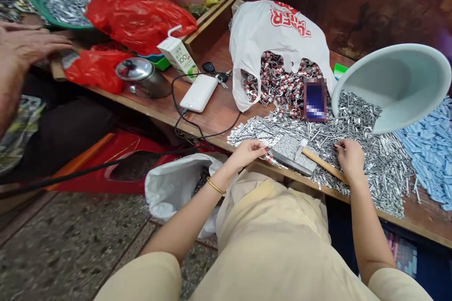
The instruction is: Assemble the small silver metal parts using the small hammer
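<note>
My left hand point(249, 153) is closed in a pinch at the table's front edge. Right by its fingertips is a small red and silver metal piece point(272, 159); whether the fingers grip it is unclear. A dark metal bar point(293, 163) runs along the front of a speckled grey block point(291, 148). Across the block's right side lies a hammer point(323, 163) with a wooden handle. Over the heap of small silver metal parts point(379, 169), my right hand point(350, 157) has thumb and fingers pressed together; anything in them is too small to name.
A white plastic bag point(282, 21) spills red and silver pieces. Beside it a grey tub point(416, 89) lies tipped over metal parts, near blue pieces point(431, 150). Leftward are a white power bank point(199, 93) with cable, a drink carton point(178, 56), a metal mug point(144, 77) and another person's hand point(31, 42).
</note>
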Available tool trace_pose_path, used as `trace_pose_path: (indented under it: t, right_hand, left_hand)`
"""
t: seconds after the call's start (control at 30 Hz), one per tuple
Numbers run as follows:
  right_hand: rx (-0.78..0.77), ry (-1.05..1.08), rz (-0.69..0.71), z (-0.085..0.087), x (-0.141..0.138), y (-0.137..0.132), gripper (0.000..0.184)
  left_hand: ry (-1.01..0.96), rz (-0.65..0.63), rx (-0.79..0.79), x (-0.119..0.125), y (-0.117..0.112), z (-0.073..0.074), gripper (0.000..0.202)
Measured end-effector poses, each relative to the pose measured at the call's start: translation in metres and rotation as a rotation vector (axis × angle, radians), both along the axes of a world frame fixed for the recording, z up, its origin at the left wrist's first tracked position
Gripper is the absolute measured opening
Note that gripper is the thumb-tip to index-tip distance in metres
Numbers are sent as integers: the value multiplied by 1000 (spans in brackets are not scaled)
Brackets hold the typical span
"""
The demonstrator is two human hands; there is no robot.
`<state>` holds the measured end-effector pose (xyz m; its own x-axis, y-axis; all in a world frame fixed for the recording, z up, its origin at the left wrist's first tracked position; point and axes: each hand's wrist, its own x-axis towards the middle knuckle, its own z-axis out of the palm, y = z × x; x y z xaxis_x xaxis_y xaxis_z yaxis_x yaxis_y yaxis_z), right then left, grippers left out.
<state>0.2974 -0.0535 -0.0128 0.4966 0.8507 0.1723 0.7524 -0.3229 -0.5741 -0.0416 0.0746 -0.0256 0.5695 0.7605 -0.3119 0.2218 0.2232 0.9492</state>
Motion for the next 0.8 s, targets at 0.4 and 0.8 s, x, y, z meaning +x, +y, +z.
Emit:
trace_pose_path:
  t: [0.4, 0.8]
  right_hand:
    - [93, 1151, 411, 22, -88, 15, 39]
    - [-80, 723, 608, 12, -142, 59, 18]
  left_hand:
    - [58, -70, 18, -4, 20, -4, 17]
    - [109, -100, 37, 3, 26, -14, 10]
